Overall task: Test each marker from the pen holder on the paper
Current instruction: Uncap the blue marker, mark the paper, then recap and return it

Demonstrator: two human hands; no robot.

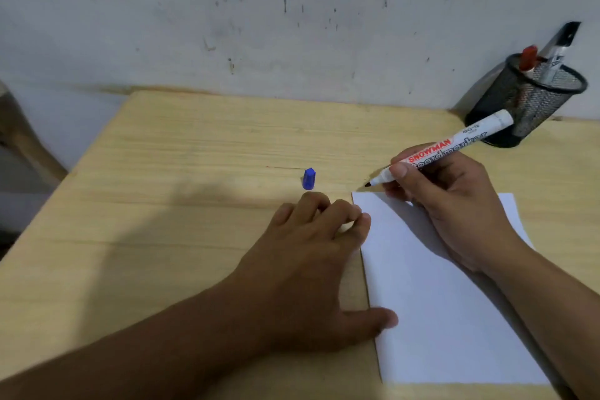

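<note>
The table is pale yellow wood with fine grain lines. The paper is plain white. The cap is blue. The marker is white with a red label band and dark tip — the pen holder is black mesh, holding a red-capped marker and a black-capped marker. The wall is grey-white — flecked with dark specks.

Wooden table, paper, blue cap, pen holder

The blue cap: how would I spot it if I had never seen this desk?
Start at the wooden desk and find the white paper on its right side. Just left of the paper's far corner, beyond the left hand's fingertips, stands the blue cap. It is the only blue thing there, small and alone on bare wood.
</note>
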